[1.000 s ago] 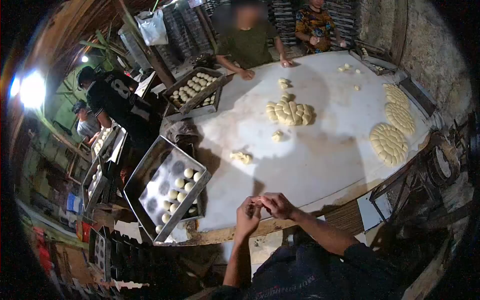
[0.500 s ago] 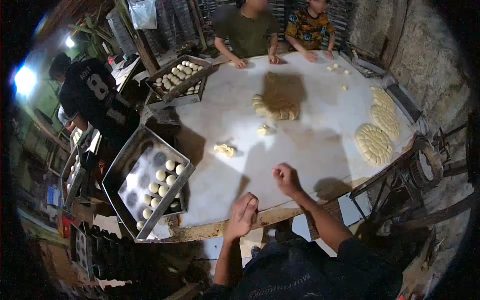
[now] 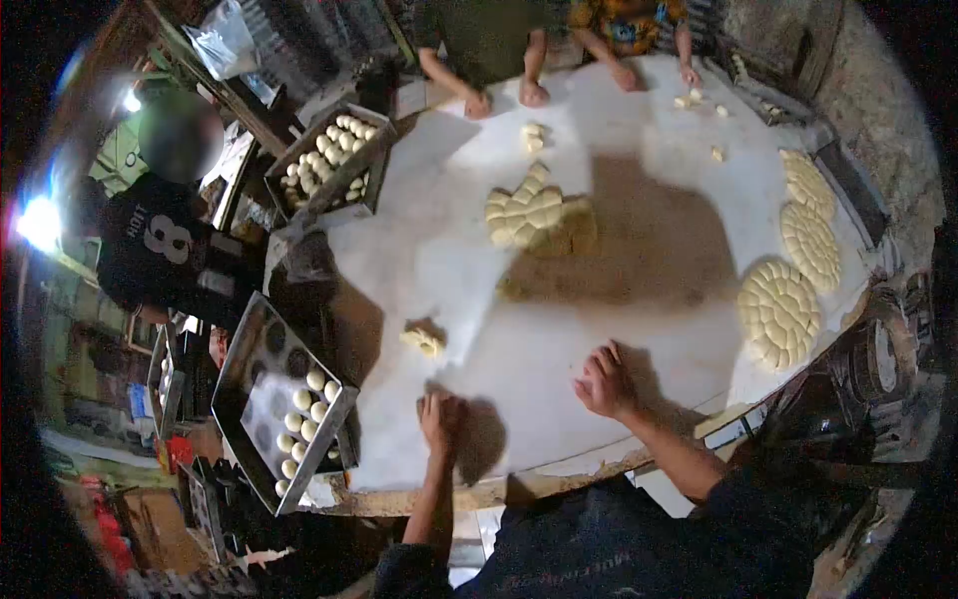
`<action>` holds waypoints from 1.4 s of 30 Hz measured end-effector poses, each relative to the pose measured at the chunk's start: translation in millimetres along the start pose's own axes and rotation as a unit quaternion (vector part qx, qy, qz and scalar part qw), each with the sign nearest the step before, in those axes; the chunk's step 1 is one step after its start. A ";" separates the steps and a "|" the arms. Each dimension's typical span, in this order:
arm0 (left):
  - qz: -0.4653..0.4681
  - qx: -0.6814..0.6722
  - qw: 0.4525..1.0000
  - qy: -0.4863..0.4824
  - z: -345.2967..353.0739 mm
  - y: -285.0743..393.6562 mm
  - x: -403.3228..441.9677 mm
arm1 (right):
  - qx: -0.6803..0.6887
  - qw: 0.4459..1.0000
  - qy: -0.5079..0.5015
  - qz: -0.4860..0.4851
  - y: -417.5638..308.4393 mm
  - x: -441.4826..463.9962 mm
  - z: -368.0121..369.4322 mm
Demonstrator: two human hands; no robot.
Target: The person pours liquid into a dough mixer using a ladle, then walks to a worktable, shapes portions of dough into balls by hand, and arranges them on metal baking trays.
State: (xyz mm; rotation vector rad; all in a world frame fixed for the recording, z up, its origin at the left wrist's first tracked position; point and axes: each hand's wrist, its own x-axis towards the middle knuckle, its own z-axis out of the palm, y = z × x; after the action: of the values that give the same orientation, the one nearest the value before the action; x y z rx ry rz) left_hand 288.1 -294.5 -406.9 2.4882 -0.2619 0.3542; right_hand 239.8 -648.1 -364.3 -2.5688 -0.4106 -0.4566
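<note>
My left hand [image 3: 439, 421] presses down on the white tabletop [image 3: 539, 374] near its front edge, fingers curled under. To the right, my right hand [image 3: 605, 384] is cupped low on the same surface, its fingers bent inward. Whatever lies beneath either palm is hidden. Just beyond my left hand sits a small clump of dough pieces [image 3: 422, 342]. Farther up the middle lies a pile of cut dough [image 3: 524, 215], partly in shadow.
At left, a metal tray [image 3: 339, 424] of round dough balls overlaps the table edge; another filled tray [image 3: 384, 165] stands behind it. Scored dough rounds [image 3: 778, 314] lie at right. Two people work across the table, and one person in a black shirt [image 3: 165, 235] stands at left.
My hands have moved apart and come down onto the tabletop, the left one away from the front edge, the right one farther right. The camera view has tilted and shifted.
</note>
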 end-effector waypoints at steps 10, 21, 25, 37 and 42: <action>0.041 0.043 0.975 -0.212 -43.0 59.3 -9.6 | 0.061 0.993 -0.077 -0.059 42.0 -14.1 -28.6; 0.092 0.043 0.993 -0.059 -3.3 43.9 -45.7 | 0.039 0.993 -0.069 -0.083 10.2 -4.4 8.2; -0.028 -0.062 0.993 -0.092 -32.3 -15.1 -34.7 | 0.028 0.996 0.028 -0.082 57.4 17.4 2.4; 0.075 -0.121 0.986 -0.090 -7.3 7.0 -68.5 | -0.080 0.996 0.005 0.026 -32.9 11.8 41.2; -0.040 -0.270 0.950 -0.151 -156.3 -34.5 -71.1 | -0.018 0.921 -0.195 0.338 12.1 33.6 23.2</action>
State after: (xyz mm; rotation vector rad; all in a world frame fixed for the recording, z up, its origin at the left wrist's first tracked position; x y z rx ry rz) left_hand 200.3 -166.7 -325.6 1.9908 -0.3290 -0.1269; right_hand 280.1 -639.4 -375.3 -2.6180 0.3691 0.3015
